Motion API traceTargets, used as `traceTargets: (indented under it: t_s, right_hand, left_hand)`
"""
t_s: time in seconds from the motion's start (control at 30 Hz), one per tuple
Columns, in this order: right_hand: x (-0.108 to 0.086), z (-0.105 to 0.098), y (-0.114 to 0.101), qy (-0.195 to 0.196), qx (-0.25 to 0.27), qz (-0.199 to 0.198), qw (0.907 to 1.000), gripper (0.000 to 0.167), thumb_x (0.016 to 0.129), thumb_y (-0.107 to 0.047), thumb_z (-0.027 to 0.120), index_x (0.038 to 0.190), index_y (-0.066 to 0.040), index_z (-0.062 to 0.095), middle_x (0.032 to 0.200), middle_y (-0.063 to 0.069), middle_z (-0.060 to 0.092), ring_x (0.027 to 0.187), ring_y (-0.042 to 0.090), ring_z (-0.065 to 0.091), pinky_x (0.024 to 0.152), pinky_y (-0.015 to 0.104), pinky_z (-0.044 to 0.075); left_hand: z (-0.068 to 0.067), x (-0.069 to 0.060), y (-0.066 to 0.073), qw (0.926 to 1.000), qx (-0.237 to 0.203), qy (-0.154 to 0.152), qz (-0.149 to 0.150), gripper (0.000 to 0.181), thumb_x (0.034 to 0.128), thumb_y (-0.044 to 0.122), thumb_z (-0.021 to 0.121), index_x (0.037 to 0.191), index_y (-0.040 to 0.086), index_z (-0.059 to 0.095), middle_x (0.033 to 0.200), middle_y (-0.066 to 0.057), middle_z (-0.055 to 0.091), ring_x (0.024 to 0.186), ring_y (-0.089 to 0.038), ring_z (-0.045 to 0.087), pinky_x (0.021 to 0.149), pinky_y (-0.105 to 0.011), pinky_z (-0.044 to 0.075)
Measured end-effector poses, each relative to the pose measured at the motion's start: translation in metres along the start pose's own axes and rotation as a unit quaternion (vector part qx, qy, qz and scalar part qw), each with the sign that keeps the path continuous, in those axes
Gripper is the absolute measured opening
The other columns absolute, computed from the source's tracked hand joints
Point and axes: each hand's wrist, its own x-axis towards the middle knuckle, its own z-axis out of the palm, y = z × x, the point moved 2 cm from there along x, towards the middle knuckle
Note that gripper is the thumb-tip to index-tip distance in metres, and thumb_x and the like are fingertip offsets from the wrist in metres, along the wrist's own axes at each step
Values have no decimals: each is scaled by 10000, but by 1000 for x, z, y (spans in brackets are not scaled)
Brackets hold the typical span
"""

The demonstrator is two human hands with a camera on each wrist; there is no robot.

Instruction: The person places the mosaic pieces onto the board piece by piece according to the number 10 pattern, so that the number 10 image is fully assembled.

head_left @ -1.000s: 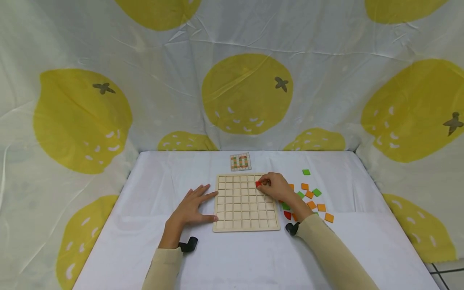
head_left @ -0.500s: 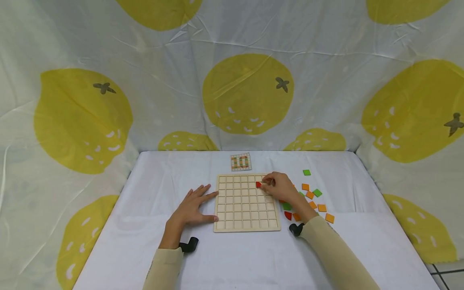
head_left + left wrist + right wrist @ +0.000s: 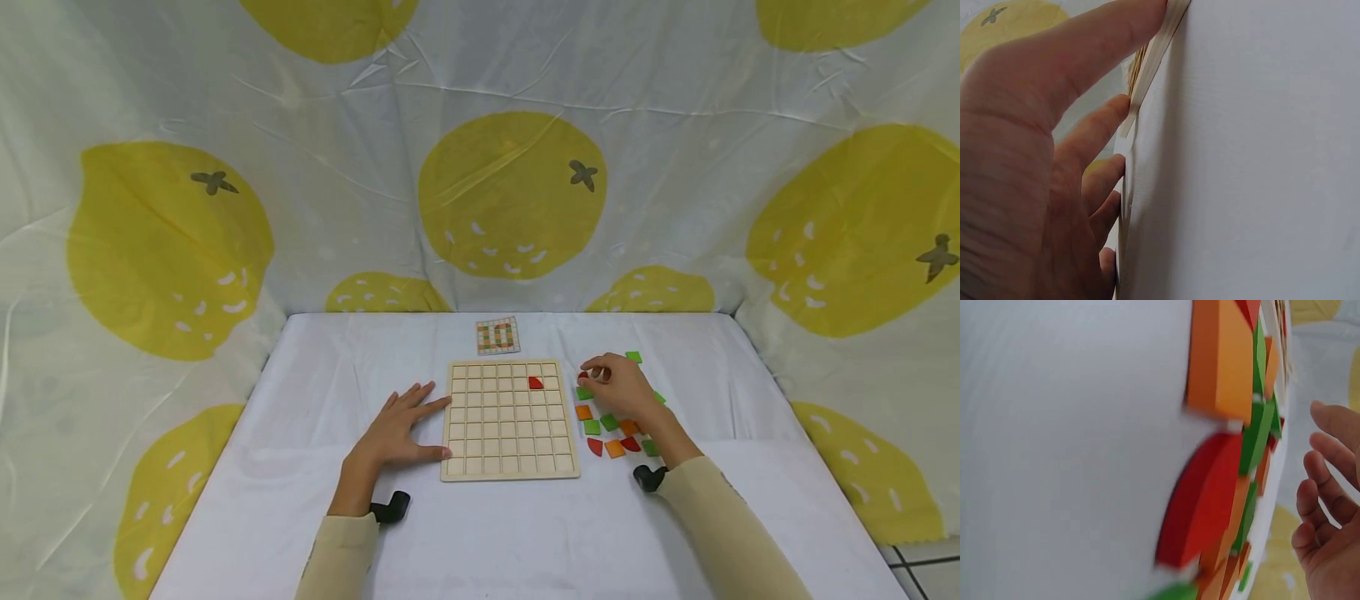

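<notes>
A wooden grid board (image 3: 510, 421) lies flat on the white cloth, one red quarter-round piece (image 3: 536, 383) in a cell of its second row from the back. My left hand (image 3: 401, 429) is spread, thumb and index fingertip touching the board's left edge; the left wrist view shows these fingers (image 3: 1104, 128) against the rim. Right of the board, my right hand (image 3: 618, 385) hovers with bent fingers over the loose pieces, close to a red piece (image 3: 582, 377). In the right wrist view that hand (image 3: 1335, 506) has fingers apart from the thumb and grips nothing.
Loose green, orange and red pieces (image 3: 614, 448) lie scattered right of the board, a green one (image 3: 633, 357) farthest back. A small patterned card (image 3: 497, 336) lies behind the board. A lemon-print cloth (image 3: 513, 196) hangs at the back of the table.
My right hand has let go of the red piece, which stays in the board's cell, and has moved right, over the loose pieces. The left hand has stayed at the board's edge.
</notes>
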Motion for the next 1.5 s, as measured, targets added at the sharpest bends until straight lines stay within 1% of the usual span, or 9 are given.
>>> traceTargets:
  t_s: [0.2, 0.4, 0.6, 0.73, 0.93, 1.1, 1.17, 1.33, 1.5]
  right_hand:
    - [-10, -18, 20, 98, -156, 1, 9998, 288, 943, -289, 757, 1165, -106, 758, 949, 53, 638, 826, 219, 519, 681, 300, 457]
    - [-18, -29, 44, -8, -257, 419, 9988, 354, 945, -356, 760, 1201, -113, 729, 949, 57, 604, 863, 229, 527, 712, 307, 472]
    - [-23, -35, 59, -10, -415, 577, 9975, 402, 923, -355, 782, 1218, -88, 725, 1004, 82, 634, 901, 239, 531, 759, 316, 469]
    - [-26, -37, 64, -17, -415, 640, 9971, 426, 911, -357, 790, 1231, -85, 721, 995, 79, 625, 898, 237, 530, 743, 303, 465]
    - [-27, -40, 72, -48, -409, 620, 9972, 449, 914, -348, 786, 1257, -67, 720, 986, 84, 630, 898, 245, 539, 739, 296, 466]
    - [-29, -42, 78, -199, -283, 835, 9959, 472, 917, -398, 782, 1274, -94, 725, 1007, 82, 627, 929, 251, 533, 746, 279, 469]
    - [-30, -44, 78, -210, -223, 867, 9958, 451, 918, -388, 782, 1264, -103, 733, 1004, 75, 627, 929, 248, 530, 749, 281, 466]
    - [-30, -46, 78, -178, -221, 693, 9972, 398, 925, -336, 779, 1229, -81, 746, 976, 72, 623, 907, 241, 526, 741, 298, 455]
    - [-29, -45, 78, -117, -287, 530, 9981, 382, 926, -330, 781, 1214, -82, 751, 956, 60, 619, 880, 222, 525, 724, 274, 445]
  left_hand:
    - [0, -2, 1, 10000, -61, 43, 24, 926, 731, 718, 774, 1540, 372, 486, 1695, -36, 311, 1593, -314, 227, 1278, -612, 138]
    - [-1, -3, 2, 10000, -58, 37, 8, 918, 736, 711, 772, 1538, 366, 490, 1696, -42, 310, 1592, -319, 226, 1279, -608, 137]
    - [-2, -2, 2, 10000, 12, -1, -25, 924, 738, 710, 769, 1546, 373, 475, 1700, -32, 299, 1595, -310, 218, 1282, -601, 135]
    - [-3, -2, 3, 10000, 43, 23, -4, 918, 742, 715, 763, 1543, 370, 480, 1697, -33, 307, 1592, -316, 227, 1277, -610, 144]
    - [-2, -2, 1, 10000, -48, 33, -14, 925, 735, 719, 769, 1543, 375, 478, 1699, -27, 301, 1598, -302, 212, 1282, -604, 127]
    - [1, 0, 1, 10000, -33, 49, 45, 917, 743, 721, 760, 1543, 368, 482, 1696, -39, 308, 1593, -318, 223, 1274, -618, 137]
    - [2, 0, 1, 9999, -41, 69, 68, 915, 745, 722, 759, 1541, 362, 488, 1695, -45, 312, 1591, -326, 226, 1271, -626, 141]
    - [1, 0, 2, 10000, -49, 19, 47, 916, 748, 735, 747, 1542, 361, 485, 1699, -40, 302, 1594, -323, 217, 1272, -630, 133]
    - [0, -1, 3, 10000, -62, 5, 43, 917, 746, 725, 753, 1541, 349, 491, 1697, -51, 305, 1593, -331, 220, 1270, -636, 135]
